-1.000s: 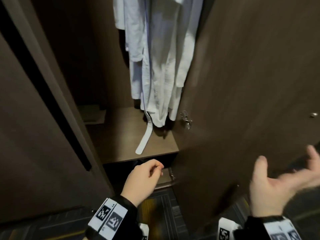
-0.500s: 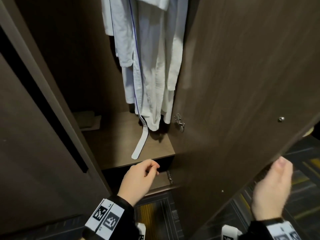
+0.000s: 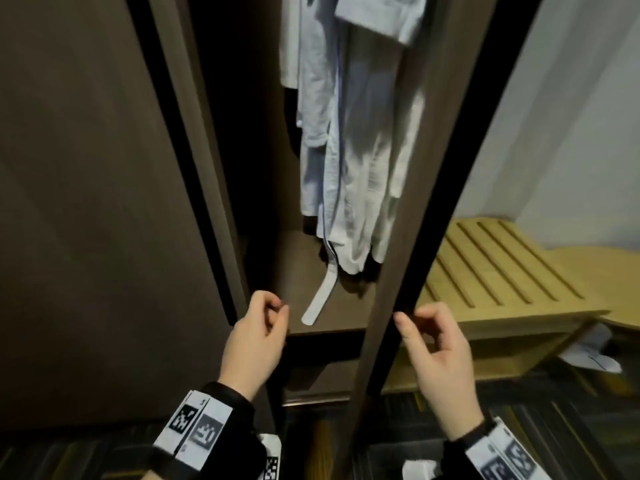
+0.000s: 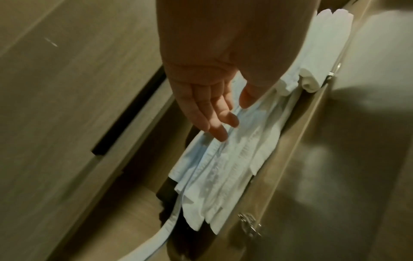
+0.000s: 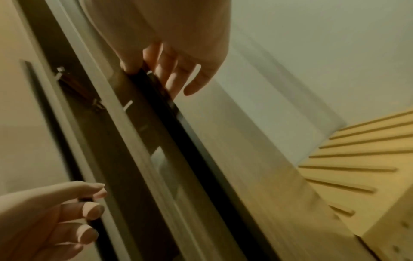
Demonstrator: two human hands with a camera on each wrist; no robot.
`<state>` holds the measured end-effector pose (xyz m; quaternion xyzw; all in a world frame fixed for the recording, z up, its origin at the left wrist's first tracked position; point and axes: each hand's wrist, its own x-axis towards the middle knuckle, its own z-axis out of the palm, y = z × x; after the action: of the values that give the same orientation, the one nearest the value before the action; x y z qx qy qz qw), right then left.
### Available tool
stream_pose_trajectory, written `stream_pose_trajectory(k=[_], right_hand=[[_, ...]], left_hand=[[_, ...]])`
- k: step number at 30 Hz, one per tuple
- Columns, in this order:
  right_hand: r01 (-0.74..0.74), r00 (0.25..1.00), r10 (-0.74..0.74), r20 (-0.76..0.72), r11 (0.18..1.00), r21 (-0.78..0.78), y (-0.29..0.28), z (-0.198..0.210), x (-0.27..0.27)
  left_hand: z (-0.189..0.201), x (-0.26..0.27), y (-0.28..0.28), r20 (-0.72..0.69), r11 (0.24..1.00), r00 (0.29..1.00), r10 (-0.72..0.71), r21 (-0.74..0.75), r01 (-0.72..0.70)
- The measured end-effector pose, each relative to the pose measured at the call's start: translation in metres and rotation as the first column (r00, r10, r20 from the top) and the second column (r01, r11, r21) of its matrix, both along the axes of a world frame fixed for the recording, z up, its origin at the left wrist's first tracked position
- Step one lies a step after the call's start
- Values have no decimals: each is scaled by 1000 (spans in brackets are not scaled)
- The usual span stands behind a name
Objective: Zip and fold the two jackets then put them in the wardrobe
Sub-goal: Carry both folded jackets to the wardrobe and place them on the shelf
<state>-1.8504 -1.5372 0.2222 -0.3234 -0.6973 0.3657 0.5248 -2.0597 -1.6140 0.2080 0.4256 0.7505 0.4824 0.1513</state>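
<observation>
Neither jacket shows in any view. The brown wardrobe door (image 3: pixel 398 202) stands nearly edge-on in the head view, leaving a narrow gap. My right hand (image 3: pixel 412 318) pinches its free edge, thumb on the near face and fingers (image 5: pixel 170 79) behind the dark edge. My left hand (image 3: pixel 277 308) hovers in front of the wardrobe shelf (image 3: pixel 346 317), fingers loosely curled and holding nothing. The left wrist view shows that hand (image 4: pixel 232 113) relaxed, in front of the hanging clothes.
White robes (image 3: pixel 356 150) hang inside, a white belt (image 3: pixel 320 299) trailing onto the shelf. The left door (image 3: pixel 86 202) is closed. A slatted wooden luggage bench (image 3: pixel 502 282) stands to the right, with something white (image 3: pixel 588 355) on the patterned carpet under it.
The right hand went from open air to the door's edge, and the door swung from wide open to nearly edge-on. The bench came into view. The left hand barely moved.
</observation>
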Motion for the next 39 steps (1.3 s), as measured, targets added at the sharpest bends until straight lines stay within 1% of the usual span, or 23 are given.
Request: stream_pose_trajectory(k=[4, 7, 9, 11, 13, 15, 17, 21, 26, 29, 32, 36, 39], right_hand=[[-139, 986, 139, 87, 990, -3, 14, 9, -57], [-158, 977, 160, 139, 987, -21, 30, 12, -102], [-120, 973, 124, 196, 992, -32, 41, 16, -131], [-77, 963, 81, 258, 997, -24, 52, 19, -155], [-39, 950, 41, 311, 999, -12, 62, 23, -172], [-9, 935, 12, 355, 1000, -9, 71, 26, -186], [14, 923, -10, 385, 1000, -6, 78, 28, -197], [16, 896, -11, 443, 1000, -7, 91, 34, -216], [-17, 853, 16, 521, 1000, -4, 107, 41, -228], [-28, 826, 15, 564, 999, 15, 115, 45, -234], [-43, 791, 17, 611, 999, 27, 121, 49, -238], [-30, 727, -30, 686, 997, 75, 126, 54, -245], [-36, 638, -89, 765, 989, 144, 128, 60, -250]], left_hand=[[9, -43, -3, -32, 992, 992, 123, 25, -122], [18, -75, 2, -58, 992, 990, 125, -10, -126], [24, -96, 10, -86, 993, 992, 96, -55, -100], [30, -113, 22, -158, 990, 986, 52, -125, -72], [36, -129, 33, -286, 980, 958, -3, -194, -55], [40, -142, 42, -396, 965, 916, -73, -259, -35], [42, -154, 51, -443, 951, 886, -138, -309, -7], [44, -169, 71, -470, 940, 859, -204, -340, 37], [45, -181, 89, -499, 930, 834, -234, -365, 43], [46, -183, 95, -488, 930, 840, -237, -363, 52], [48, -184, 102, -483, 932, 849, -216, -360, 33], [51, -183, 110, -463, 927, 865, -194, -376, 7], [53, -180, 113, -450, 926, 876, -174, -376, -9]])
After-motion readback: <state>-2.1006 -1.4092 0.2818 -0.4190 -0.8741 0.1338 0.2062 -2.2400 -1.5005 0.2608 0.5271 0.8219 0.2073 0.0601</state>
